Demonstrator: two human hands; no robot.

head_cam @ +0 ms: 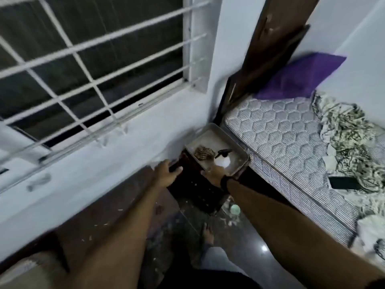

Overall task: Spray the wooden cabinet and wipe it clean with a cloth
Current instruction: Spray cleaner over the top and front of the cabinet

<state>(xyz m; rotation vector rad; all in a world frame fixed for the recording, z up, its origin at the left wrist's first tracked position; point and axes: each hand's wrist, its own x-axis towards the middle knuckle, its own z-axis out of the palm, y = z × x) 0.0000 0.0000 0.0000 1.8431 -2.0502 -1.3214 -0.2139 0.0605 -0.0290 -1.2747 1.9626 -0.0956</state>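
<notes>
A small dark wooden cabinet [198,190] stands in the corner between the white wall and the bed. Its pale top [208,136] carries a white spray bottle with a black trigger head [222,158] and a crumpled striped cloth [203,153]. My left hand [166,172] grips the cabinet's upper left edge. My right hand [214,174], with a dark band on the wrist, holds the front right edge of the top, just below the bottle. The whole view is motion-blurred.
A bed with a grey hexagon-quilted mattress [281,130] lies at the right, with a purple pillow [300,76], rumpled patterned sheet [350,138] and a phone [343,182]. A barred window [93,65] fills the left wall. Debris and a pale round object [235,209] lie on the dark floor.
</notes>
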